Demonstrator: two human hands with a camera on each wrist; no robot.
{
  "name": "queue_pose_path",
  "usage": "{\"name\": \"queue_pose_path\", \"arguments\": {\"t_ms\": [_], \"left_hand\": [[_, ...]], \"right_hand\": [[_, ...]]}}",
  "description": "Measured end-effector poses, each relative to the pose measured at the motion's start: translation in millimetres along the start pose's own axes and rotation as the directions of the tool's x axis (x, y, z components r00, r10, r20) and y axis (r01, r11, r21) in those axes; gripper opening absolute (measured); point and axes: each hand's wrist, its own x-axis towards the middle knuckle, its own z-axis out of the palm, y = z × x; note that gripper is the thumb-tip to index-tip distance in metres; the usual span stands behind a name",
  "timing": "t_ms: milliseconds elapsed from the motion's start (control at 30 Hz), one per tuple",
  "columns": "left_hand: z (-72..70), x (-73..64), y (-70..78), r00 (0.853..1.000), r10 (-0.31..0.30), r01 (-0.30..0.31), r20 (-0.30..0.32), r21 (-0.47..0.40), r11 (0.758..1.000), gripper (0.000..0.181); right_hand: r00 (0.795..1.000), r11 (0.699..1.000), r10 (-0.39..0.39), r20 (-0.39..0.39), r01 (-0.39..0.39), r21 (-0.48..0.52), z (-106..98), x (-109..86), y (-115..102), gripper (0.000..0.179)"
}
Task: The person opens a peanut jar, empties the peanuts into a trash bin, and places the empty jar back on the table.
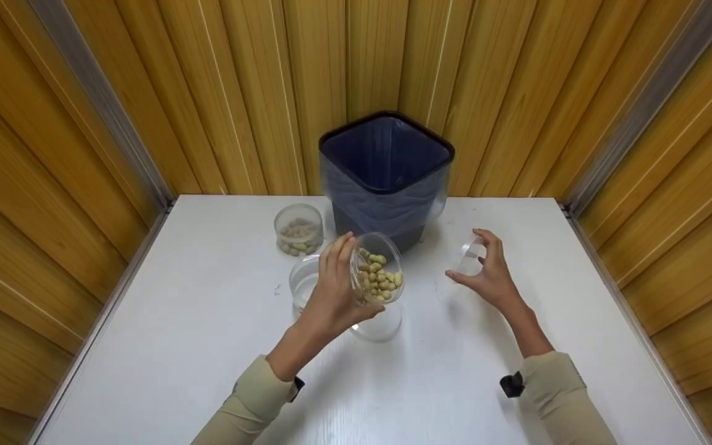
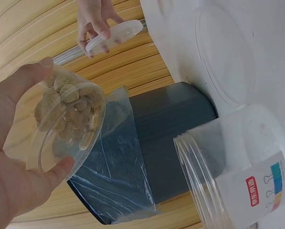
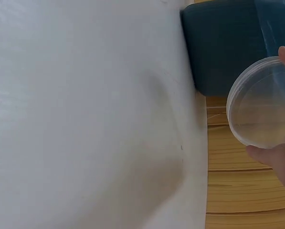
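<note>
In the head view my left hand (image 1: 331, 296) grips a clear plastic jar (image 1: 397, 254), tilted on its side above the table. Peanuts (image 1: 381, 276) lie inside it, and its mouth is uncovered. Thumb and fingers wrap its wall in the left wrist view. My right hand (image 1: 491, 275) pinches a clear round lid (image 3: 257, 107) by its edge, held up off the table at the right. Below the tilted jar lies another clear lid (image 1: 381, 329), flat on the table. Just left of it stands an open clear jar (image 2: 242, 133) with a printed label, partly hidden by my left hand in the head view.
A dark bin (image 1: 374, 216) with a translucent liner stands at the table's back, open at the top. Left of it sits a second clear jar (image 1: 282, 224) with peanuts inside. Wood-look panels (image 1: 313, 74) enclose the white table (image 1: 195, 296) at back and sides.
</note>
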Motion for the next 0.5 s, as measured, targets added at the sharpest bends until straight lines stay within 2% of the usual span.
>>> {"name": "queue_pose_path", "arguments": {"t_ms": [300,500], "left_hand": [[-1.0,-2.2,1.4,1.0,-0.015,0.015,0.026,-0.009,1.0,0.128],[0.3,-2.8,-0.3,0.999,-0.01,0.01,0.034,-0.002,1.0,0.128]], "right_hand": [[0.986,0.987,0.157,-0.055,-0.159,-0.037,0.9,0.1,27.6,0.108],[0.979,0.98,0.189,-0.073,-0.193,-0.044,0.8,-0.6,42.8,0.108]]}}
